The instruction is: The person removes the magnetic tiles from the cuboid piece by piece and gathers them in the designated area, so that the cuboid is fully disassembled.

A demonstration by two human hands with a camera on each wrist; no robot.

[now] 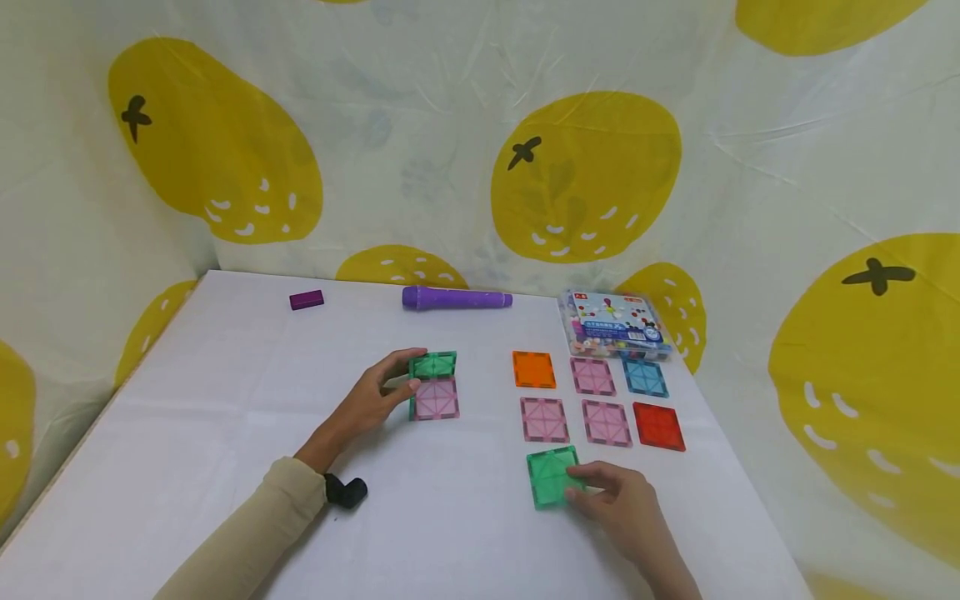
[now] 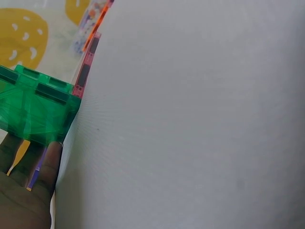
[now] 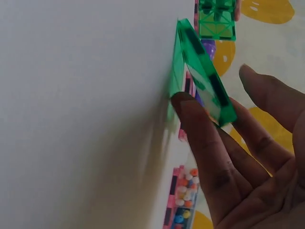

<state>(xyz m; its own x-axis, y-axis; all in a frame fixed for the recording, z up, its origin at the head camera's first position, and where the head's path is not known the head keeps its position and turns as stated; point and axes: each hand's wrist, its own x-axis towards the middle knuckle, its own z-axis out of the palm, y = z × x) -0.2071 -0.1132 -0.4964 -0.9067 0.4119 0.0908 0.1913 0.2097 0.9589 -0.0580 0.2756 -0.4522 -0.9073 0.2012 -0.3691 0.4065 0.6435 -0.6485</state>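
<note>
My left hand (image 1: 375,387) grips the left side of a small structure of magnetic tiles: a green tile (image 1: 435,365) at the back and a pink tile (image 1: 437,400) in front. In the left wrist view, its fingers lie against green tile walls (image 2: 38,105). My right hand (image 1: 618,504) holds another green magnetic tile (image 1: 550,477) by its right edge. The right wrist view has this green tile (image 3: 207,71) tilted, one corner close to the table. Behind my right hand lie three pink tiles (image 1: 545,419), an orange tile (image 1: 534,369), a blue tile (image 1: 645,377) and a red tile (image 1: 658,427).
A clear box (image 1: 615,325) of small coloured pieces sits at the table's back right. Along the back edge lie a purple microphone-shaped object (image 1: 457,299) and a dark purple block (image 1: 307,300). Fruit-patterned cloth (image 1: 420,167) hangs around the white table (image 1: 225,375).
</note>
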